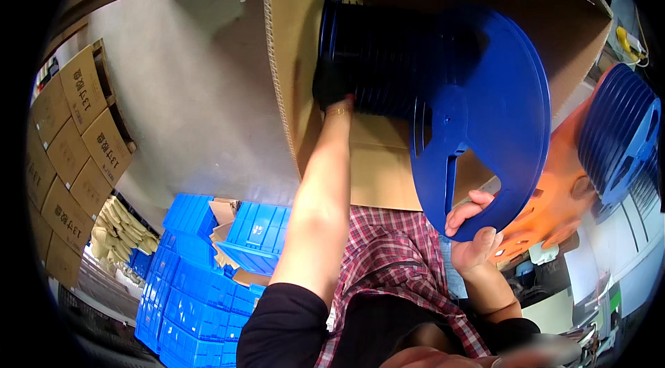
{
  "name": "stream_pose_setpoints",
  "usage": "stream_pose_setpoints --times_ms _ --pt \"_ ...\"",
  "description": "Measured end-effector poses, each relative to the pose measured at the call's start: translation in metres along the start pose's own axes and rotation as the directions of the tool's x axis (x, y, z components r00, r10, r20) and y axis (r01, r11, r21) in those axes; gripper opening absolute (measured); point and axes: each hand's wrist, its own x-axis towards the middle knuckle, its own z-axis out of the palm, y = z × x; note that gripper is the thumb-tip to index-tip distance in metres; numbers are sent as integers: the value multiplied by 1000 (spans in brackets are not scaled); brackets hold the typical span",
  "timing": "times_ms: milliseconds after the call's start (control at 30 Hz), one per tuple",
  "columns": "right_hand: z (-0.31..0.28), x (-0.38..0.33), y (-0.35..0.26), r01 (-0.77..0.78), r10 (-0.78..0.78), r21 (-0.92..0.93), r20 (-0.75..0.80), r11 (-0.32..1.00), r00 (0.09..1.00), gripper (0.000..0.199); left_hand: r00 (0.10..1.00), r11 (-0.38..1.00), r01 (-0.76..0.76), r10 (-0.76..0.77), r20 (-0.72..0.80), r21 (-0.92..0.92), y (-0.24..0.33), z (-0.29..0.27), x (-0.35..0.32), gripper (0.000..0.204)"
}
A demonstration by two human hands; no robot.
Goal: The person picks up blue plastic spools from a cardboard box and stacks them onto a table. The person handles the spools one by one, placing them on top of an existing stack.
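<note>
A row of blue plastic reels stands on edge across the inside of an open cardboard box (388, 167). The nearest blue reel (485, 111) shows its broad flange, with large cut-out windows and a small centre hole. My right hand (478, 226), bare, grips this reel's lower rim, its fingers through a window and the thumb outside. My left hand (332, 82), in a black glove, reaches into the box against the row's left end, by another blue reel flange (328, 21). Its fingers blend into the dark reels, so their grip cannot be made out.
Blue plastic bins (201, 299) are stacked at the lower left. Printed cardboard cartons (76, 139) are piled at the far left. Right of the box, more blue reels (620, 136) stand beside an orange perforated surface (554, 195). The box's cut edge (277, 77) rises beside my left arm.
</note>
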Motion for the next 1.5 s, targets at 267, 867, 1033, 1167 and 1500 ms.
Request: stream_pose_setpoints --times_ms 267,867,1033,1167,1500 --pt "33 29 -1 16 -19 166 18 986 1000 67 950 764 -208 306 -59 610 -179 60 -67 33" --pt "91 91 9 159 -170 286 13 945 985 60 926 916 -366 377 -37 162 -110 96 17 41" --pt "106 98 19 174 -180 273 -4 946 984 53 945 944 -321 325 -44 82 -95 94 17 40" --pt "111 106 33 191 -201 261 12 946 980 47 960 962 -274 274 -49 -2 -85 90 16 39" --pt "127 141 72 67 -37 -202 149 977 988 61 988 920 -134 152 20 -369 -47 33 -105 36"
